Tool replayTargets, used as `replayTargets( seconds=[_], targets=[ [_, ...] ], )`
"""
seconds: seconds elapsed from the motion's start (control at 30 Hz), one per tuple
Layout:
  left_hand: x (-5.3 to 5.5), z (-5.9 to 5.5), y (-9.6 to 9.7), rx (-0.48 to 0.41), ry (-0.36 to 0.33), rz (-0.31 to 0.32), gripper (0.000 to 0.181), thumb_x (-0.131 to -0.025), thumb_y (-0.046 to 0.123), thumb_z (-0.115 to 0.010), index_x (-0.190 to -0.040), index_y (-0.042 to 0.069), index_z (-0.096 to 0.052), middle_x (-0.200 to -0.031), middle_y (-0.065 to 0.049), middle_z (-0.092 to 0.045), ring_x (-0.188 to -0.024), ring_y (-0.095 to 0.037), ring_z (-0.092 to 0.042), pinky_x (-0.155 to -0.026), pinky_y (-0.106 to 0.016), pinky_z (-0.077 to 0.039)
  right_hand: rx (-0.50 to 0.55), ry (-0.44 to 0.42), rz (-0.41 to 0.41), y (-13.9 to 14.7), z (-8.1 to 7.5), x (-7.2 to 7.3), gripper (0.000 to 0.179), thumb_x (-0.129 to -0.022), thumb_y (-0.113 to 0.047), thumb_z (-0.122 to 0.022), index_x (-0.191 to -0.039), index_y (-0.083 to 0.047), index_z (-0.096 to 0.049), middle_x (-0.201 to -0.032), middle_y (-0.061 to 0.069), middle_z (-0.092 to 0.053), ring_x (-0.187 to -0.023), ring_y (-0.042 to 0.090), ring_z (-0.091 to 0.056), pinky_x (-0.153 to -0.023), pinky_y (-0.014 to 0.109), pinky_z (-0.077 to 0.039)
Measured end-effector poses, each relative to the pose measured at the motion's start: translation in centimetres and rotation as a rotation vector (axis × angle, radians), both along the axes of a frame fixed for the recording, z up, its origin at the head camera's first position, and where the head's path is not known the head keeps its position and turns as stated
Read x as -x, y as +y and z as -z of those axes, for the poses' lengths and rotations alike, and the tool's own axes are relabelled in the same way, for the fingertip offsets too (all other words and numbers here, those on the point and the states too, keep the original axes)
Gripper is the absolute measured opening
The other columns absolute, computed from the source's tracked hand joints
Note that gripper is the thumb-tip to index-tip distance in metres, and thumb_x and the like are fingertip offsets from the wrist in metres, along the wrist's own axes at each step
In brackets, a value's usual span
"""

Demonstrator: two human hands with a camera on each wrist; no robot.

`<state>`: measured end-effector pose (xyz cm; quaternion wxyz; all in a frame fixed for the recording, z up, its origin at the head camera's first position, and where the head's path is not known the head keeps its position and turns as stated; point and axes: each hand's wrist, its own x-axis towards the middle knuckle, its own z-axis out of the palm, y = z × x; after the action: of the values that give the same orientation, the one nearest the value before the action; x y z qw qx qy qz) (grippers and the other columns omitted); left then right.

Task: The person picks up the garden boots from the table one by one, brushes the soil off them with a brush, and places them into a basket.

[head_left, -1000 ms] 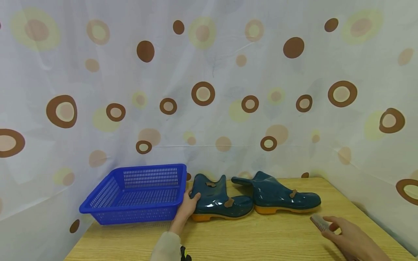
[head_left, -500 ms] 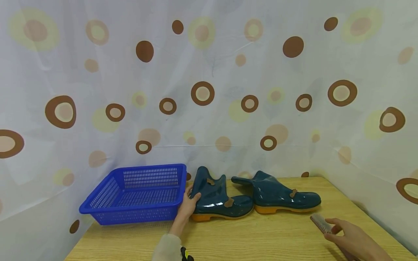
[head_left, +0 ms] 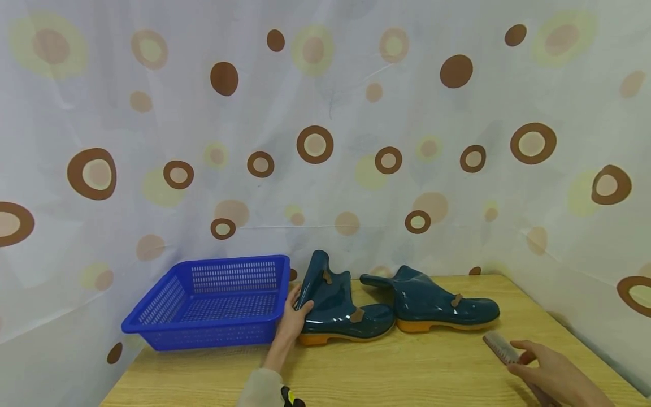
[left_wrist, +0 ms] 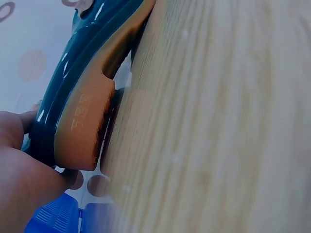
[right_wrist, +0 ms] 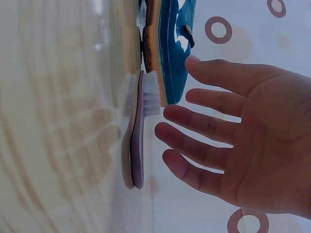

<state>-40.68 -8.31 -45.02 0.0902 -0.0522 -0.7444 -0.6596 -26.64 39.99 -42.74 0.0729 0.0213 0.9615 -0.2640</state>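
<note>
Two dark teal rubber boots with tan soles and brown bow trims are on the table, toes pointing right. My left hand grips the left boot at the back of its heel; the left wrist view shows thumb and fingers about the heel. The soft shaft of this boot leans upward. The right boot lies with its shaft folded over to the left. At the right a scrub brush rests bristles up, its handle seen in the right wrist view. Just above it, apart, hovers my right hand, fingers spread.
A blue plastic basket stands at the left, its right side close to my left hand. The wooden table ends at the back against a white sheet with brown and yellow circles.
The left boot's shaft has risen and straightened somewhat while my left hand stays at its heel. My right hand has shifted slightly right. Basket, brush and right boot look the same.
</note>
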Motion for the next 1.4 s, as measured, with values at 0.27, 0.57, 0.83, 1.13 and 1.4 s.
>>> replayTargets(
  seconds=[0.27, 0.57, 0.83, 1.13, 1.4],
  targets=[
    [0.1, 0.0, 0.4, -0.155, 0.042, -0.045, 0.062, -0.094, 0.0, -0.063, -0.151, 0.002, -0.037, -0.153, -0.028, -0.039, -0.139, -0.046, -0.04, -0.113, -0.058, -0.036, -0.001, -0.016, -0.021, 0.6, 0.0, -0.2, 0.076, -0.094, -0.042, -0.063, -0.134, 0.019, -0.042, -0.102, 0.01, -0.066, -0.091, 0.027, -0.063, -0.075, 0.046, -0.054],
    [0.4, 0.3, 0.6, -0.303, 0.017, -0.065, 0.059, -0.093, 0.003, -0.065, -0.148, 0.002, -0.043, -0.151, -0.026, -0.043, -0.134, -0.04, -0.046, -0.114, -0.053, -0.036, 0.013, -0.057, -0.014, 1.1, 0.4, -0.3, 0.074, -0.092, -0.034, -0.068, -0.133, 0.022, -0.04, -0.103, 0.017, -0.065, -0.092, 0.029, -0.062, -0.076, 0.048, -0.054],
    [0.1, 0.3, 0.6, -0.305, -0.019, -0.088, 0.058, -0.091, 0.007, -0.07, -0.145, 0.003, -0.049, -0.139, -0.025, -0.055, -0.115, -0.027, -0.058, -0.104, -0.044, -0.049, 0.063, -0.114, 0.036, 2.0, 1.4, -0.1, 0.07, -0.085, -0.018, -0.069, -0.132, 0.025, -0.038, -0.1, 0.016, -0.065, -0.088, 0.027, -0.061, -0.074, 0.044, -0.054],
    [-0.1, 0.4, 0.5, -0.298, -0.037, -0.071, 0.062, -0.092, 0.012, -0.069, -0.147, -0.001, -0.042, -0.15, -0.027, -0.044, -0.137, -0.04, -0.043, -0.118, -0.055, -0.03, 0.145, -0.13, 0.062, 1.8, 1.5, -0.5, 0.065, -0.079, -0.002, -0.064, -0.131, 0.027, -0.037, -0.099, 0.019, -0.064, -0.081, 0.023, -0.056, -0.069, 0.035, -0.051],
    [-0.1, 0.5, 0.4, -0.332, -0.036, -0.05, 0.063, -0.092, 0.017, -0.071, -0.145, -0.001, -0.045, -0.144, -0.025, -0.05, -0.129, -0.035, -0.052, -0.116, -0.052, -0.036, 0.176, -0.133, 0.048, 1.5, 1.3, -1.0, 0.064, -0.077, 0.002, -0.06, -0.131, 0.027, -0.037, -0.1, 0.021, -0.065, -0.085, 0.026, -0.06, -0.07, 0.036, -0.052]
  ],
)
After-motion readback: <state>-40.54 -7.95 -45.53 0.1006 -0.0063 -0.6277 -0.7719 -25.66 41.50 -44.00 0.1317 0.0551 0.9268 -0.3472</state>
